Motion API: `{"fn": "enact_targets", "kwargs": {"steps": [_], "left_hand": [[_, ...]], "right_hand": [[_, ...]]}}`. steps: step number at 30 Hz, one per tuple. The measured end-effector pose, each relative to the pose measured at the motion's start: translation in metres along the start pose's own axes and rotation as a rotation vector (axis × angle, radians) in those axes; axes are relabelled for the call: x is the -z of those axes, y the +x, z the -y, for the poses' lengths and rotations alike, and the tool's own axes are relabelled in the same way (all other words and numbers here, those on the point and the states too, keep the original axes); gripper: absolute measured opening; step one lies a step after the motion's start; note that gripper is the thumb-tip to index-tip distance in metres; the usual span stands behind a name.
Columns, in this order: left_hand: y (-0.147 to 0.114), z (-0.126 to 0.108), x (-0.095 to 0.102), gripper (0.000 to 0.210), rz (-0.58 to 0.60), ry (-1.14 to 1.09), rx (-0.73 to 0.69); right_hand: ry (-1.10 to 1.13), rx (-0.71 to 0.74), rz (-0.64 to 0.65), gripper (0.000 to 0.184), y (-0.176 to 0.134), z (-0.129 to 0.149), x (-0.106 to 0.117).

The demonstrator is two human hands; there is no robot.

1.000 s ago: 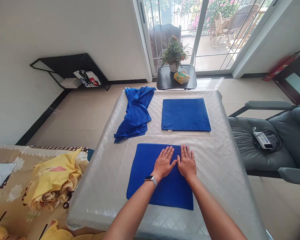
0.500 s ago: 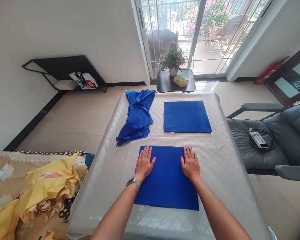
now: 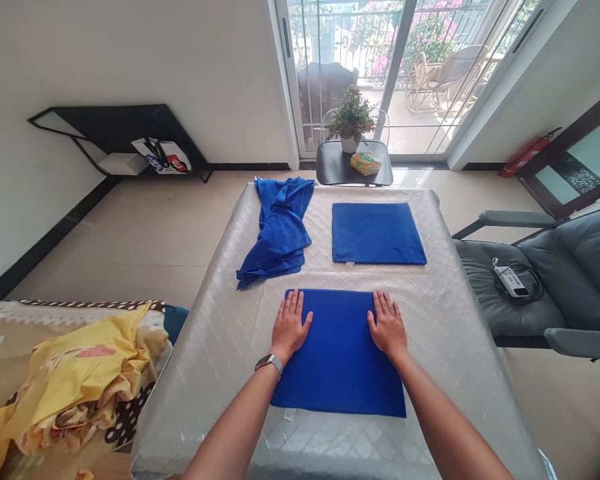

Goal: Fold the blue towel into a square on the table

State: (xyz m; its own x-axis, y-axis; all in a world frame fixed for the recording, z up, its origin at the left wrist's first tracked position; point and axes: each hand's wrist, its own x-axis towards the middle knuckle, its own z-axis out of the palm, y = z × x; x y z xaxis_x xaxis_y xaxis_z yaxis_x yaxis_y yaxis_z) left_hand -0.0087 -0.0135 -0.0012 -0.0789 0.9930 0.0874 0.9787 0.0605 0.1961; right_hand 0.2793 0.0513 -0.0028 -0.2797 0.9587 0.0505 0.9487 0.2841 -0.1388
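Lying flat and palm down in the head view, the left hand [image 3: 289, 327] spreads over the far left corner of a rectangular blue cloth [image 3: 337, 357] on the near part of the tabletop [image 3: 217, 373]. The right hand [image 3: 389, 328] lies the same way over the far right corner. Both are open, fingers straight and pointing away from the person, thumbs turned inward; neither grips anything, each just resting on the cloth.

A second ago the two hands were side by side, thumbs almost meeting, near the cloth's right end; now the width of the cloth separates them, the left one having crossed to the other corner. Against half a second ago their placing is nearly the same. A white label [image 3: 290, 414] shows at the near edge, where the left forearm lay across a second ago.

Beyond the hands, a second flat blue cloth [image 3: 379, 233] lies toward the right, and a rumpled heap of blue fabric [image 3: 281, 227] toward the left, both unmoved. A watch [image 3: 269, 361] circles the left wrist. Past the far edge stands a dark chair [image 3: 333, 172] bearing a potted plant [image 3: 350, 123] and a yellow packet [image 3: 365, 163]. On the right is a grey armchair [image 3: 505, 320] with a power strip [image 3: 511, 280] on its seat.
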Motion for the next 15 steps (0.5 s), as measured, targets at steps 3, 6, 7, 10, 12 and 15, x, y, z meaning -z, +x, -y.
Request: {"fn": "enact_targets", "kwargs": {"steps": [3,6,7,10,12,15], "left_hand": [[-0.0004,0.0003,-0.0004,0.066,-0.001,0.002,-0.004],[-0.0008,-0.0002,0.0004,0.066,-0.004,0.005,0.002],[-0.0008,-0.0004,0.0009,0.066,-0.003,0.006,0.004],[-0.0005,-0.0006,0.0021,0.065,0.001,0.003,0.0],[-0.0003,-0.0003,0.0023,0.065,0.005,0.005,-0.001],[-0.0005,0.0002,0.0016,0.064,0.012,0.005,-0.001]], "right_hand": [[-0.005,0.004,-0.011,0.06,-0.0003,-0.0004,-0.0006],[-0.016,0.023,-0.021,0.06,-0.0009,-0.0005,-0.0002],[-0.02,0.032,-0.024,0.06,-0.0012,-0.0003,0.0001],[-0.028,0.035,-0.037,0.06,-0.0024,0.0015,0.001],[-0.027,0.012,-0.034,0.06,-0.0042,0.0036,0.0011],[-0.013,-0.034,-0.006,0.061,-0.0086,0.0065,0.0009]]}}
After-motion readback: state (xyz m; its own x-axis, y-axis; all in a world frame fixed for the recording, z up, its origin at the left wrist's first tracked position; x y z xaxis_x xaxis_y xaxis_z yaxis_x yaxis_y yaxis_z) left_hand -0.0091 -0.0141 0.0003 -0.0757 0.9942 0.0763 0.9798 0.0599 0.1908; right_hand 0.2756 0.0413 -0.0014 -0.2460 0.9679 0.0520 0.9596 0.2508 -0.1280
